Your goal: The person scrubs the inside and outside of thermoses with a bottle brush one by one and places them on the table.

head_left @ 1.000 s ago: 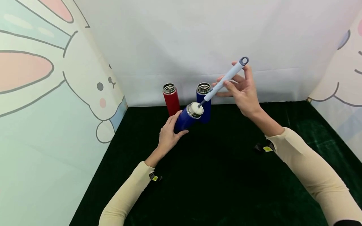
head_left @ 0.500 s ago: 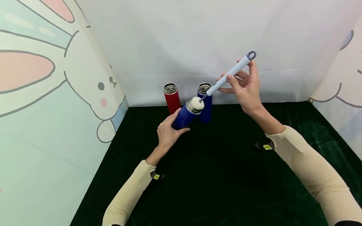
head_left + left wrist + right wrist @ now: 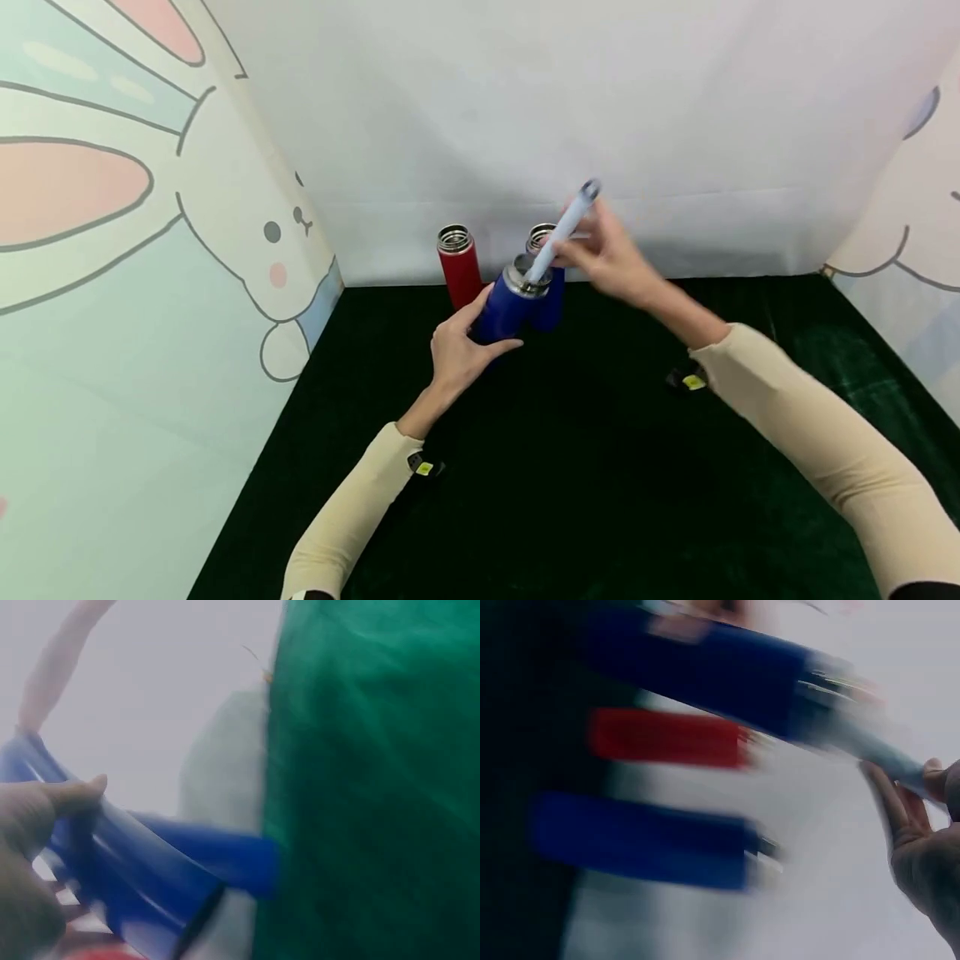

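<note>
Presently held bottle (image 3: 498,315): blue, tilted, its steel neck (image 3: 525,288) towards the upper right of the head view; it seems lifted clear of the bench (image 3: 600,467).
Left hand (image 3: 459,350): gripping that bottle round the lower body, thumb on one side, fingers on the other.
Bottle's feel: probably stiff metal, of middling weight, hard to break though easy to scratch; the smooth, glossy coat would likely turn slippery if wet.
Bottle's best hold: the body, well below the neck, thumb opposite fingers; bare steel looks slicker, and a grip up there would crowd the wand.
Wand (image 3: 558,237): pale blue, slanting, its lower end inside the neck and out of sight; the loop (image 3: 591,189) at the top is free.
Right hand (image 3: 611,258): pinching the wand between thumb and fingers; blur hides the exact finger placing.
Wand's feel: likely light, stiff plastic, apt to twist in a loose pinch; best taken along the middle of the handle, leaving room above the rim.
Red bottle (image 3: 461,273): upright, uncapped, behind the held one, touched by neither of the hands as far as shows.
Far blue bottle (image 3: 551,304): upright, partly hidden; narrow for its height, so probably easy to tip if knocked.
</note>
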Available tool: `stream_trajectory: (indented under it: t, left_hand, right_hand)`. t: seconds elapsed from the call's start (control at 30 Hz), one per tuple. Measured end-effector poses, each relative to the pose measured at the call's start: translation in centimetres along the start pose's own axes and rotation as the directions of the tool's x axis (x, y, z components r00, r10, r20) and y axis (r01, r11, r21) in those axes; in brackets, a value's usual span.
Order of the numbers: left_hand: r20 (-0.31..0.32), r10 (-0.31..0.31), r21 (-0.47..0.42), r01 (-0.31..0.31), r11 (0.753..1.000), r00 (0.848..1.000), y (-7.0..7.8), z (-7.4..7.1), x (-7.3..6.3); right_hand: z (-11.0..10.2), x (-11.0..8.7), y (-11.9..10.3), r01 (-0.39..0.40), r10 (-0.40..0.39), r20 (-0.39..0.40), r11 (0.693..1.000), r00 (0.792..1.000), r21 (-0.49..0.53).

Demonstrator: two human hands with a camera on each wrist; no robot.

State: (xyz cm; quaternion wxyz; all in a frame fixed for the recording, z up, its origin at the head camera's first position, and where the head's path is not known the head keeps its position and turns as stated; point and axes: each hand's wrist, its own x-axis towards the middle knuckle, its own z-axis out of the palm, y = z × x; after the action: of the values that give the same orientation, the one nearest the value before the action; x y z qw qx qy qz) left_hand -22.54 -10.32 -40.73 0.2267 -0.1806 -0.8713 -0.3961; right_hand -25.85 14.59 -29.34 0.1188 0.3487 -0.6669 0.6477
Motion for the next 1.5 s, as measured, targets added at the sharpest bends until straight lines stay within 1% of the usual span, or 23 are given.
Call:
stream_trajectory:
  t: [0.07,0.13,0.2,0.27,0.37,0.4,0.47,0.6,0.67,0.77,0.83,0.9,1.0,1.07,1.2,1.33,1.43,1.5]
  left_hand:
    - [0.001,0.012,-0.028,-0.012,1.000,1.000,0.6,0.0,0.5]
    - [0.008,0.003,-0.054,-0.003,0.999,1.000,1.1,0.0,0.8]
    - [0.018,-0.005,-0.062,0.007,0.998,1.000,1.1,0.1,0.9]
    - [0.038,-0.017,-0.061,0.020,0.998,0.999,1.0,0.1,0.7]
    - [0.077,-0.039,-0.052,0.043,0.998,0.996,0.6,0.2,0.3]
    - [0.087,-0.044,-0.051,0.049,0.998,0.995,0.4,0.3,0.2]
    - [0.100,-0.051,-0.051,0.057,0.997,0.994,0.1,0.3,0.1]
    - [0.096,-0.052,-0.036,0.056,0.998,0.994,-0.6,0.4,0.1]
    - [0.094,-0.058,-0.023,0.060,0.998,0.994,-0.9,0.5,0.2]
    - [0.104,-0.072,-0.015,0.074,0.997,0.992,-1.3,0.4,0.3]
    - [0.118,-0.080,-0.020,0.083,0.996,0.990,-1.6,0.4,0.2]
    - [0.134,-0.082,-0.028,0.087,0.996,0.988,-1.8,0.4,0.3]
    - [0.150,-0.070,-0.034,0.076,0.997,0.986,-2.2,0.4,0.6]
    - [0.154,-0.059,-0.032,0.064,0.997,0.986,-2.3,0.4,0.9]
    - [0.154,-0.024,-0.018,0.027,0.999,0.988,-2.4,0.2,0.9]
    - [0.125,0.012,0.028,-0.016,0.999,0.992,-2.6,-0.2,0.8]
    - [0.107,0.028,0.067,-0.036,0.997,0.994,-2.8,-0.5,0.7]
    - [0.102,0.034,0.077,-0.042,0.996,0.994,-2.9,-0.5,0.6]
  right_hand:
    - [0.7,-0.3,0.4,0.046,-0.042,0.034,0.993,0.999,-0.108]
    - [1.2,-0.4,0.7,0.101,-0.093,0.050,0.977,0.994,-0.189]
    - [1.3,-0.4,0.9,0.113,-0.104,0.060,0.975,0.993,-0.189]
    - [1.3,-0.6,1.2,0.105,-0.090,0.083,0.975,0.992,-0.198]
    - [1.4,-0.9,1.9,0.087,-0.071,0.084,0.976,0.994,-0.198]
    - [1.4,-1.0,2.0,0.081,-0.069,0.075,0.981,0.995,-0.176]
    - [1.3,-1.0,2.1,0.070,-0.067,0.032,0.989,0.997,-0.131]
    - [0.6,-0.7,1.9,0.040,-0.038,-0.079,0.999,0.996,0.018]
    - [0.3,-0.5,1.6,0.022,-0.015,-0.099,0.997,0.995,0.076]
    - [-0.1,-0.3,1.2,0.017,-0.002,-0.110,0.991,0.994,0.132]
    - [-0.3,-0.2,1.0,0.024,-0.007,-0.120,0.989,0.993,0.147]
    - [-0.3,0.0,0.8,0.040,-0.022,-0.136,0.990,0.990,0.137]
    - [-0.3,0.3,0.6,0.058,-0.037,-0.152,0.989,0.988,0.134]
    - [-0.3,0.7,0.3,0.075,-0.048,-0.181,0.986,0.982,0.147]
    - [-0.6,1.1,-0.4,0.119,-0.059,-0.254,0.967,0.965,0.226]
    - [-1.0,1.4,-1.2,0.125,-0.028,-0.309,0.946,0.951,0.299]
    - [-1.3,1.4,-1.5,0.110,0.003,-0.343,0.945,0.939,0.309]
    - [-1.5,1.3,-1.6,0.102,0.018,-0.360,0.944,0.933,0.313]
